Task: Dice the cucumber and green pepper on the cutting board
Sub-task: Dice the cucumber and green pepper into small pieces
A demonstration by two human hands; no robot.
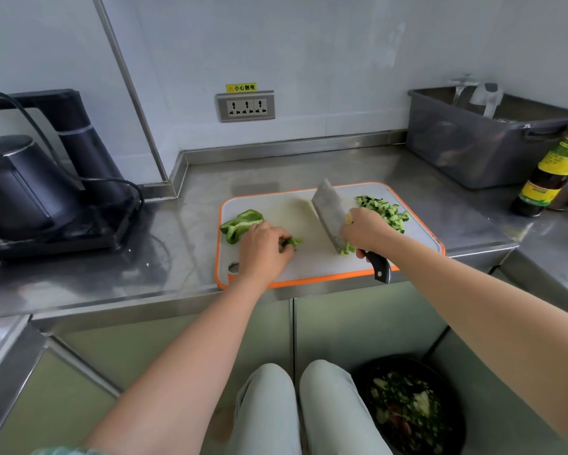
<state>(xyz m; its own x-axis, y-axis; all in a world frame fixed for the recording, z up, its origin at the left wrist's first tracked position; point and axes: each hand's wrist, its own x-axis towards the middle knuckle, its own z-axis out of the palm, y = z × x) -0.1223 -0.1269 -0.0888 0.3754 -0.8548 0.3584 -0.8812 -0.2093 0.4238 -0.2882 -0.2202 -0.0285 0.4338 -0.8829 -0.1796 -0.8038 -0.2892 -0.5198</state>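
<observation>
1. The cucumber (pixel 382 208) is already cut into little cubes. They sit in a heap at the far right of the cutting board (pixel 292 211).
2. The green pepper (pixel 240 224) lies on the left side of the board, one big piece not yet cut. A thin pepper strip (pixel 292 241) pokes out from under the left hand (pixel 262 251).
3. The left hand is curled, with its fingers bent down on the strip to hold it.
4. The right hand (pixel 366 229) is wrapped tight round the knife (pixel 330 211), up close to the blade. The blade leans over, with its edge down on the board beside a few pepper bits (pixel 348 249).
5. I think the pepper is light and bendy, with smooth skin that can slide. Press it flat, with fingertips tucked back.
6. The middle of the board, between the hands, is bare.
7. The board's near edge sits right at the front of the bench (pixel 341 165). The knife handle sticks out past it, so bits could fall there.
8. The kettle (pixel 16 188) is well off to the left. The grey tub (pixel 466 149) and bottle (pixel 548 172) are well off to the right.
</observation>
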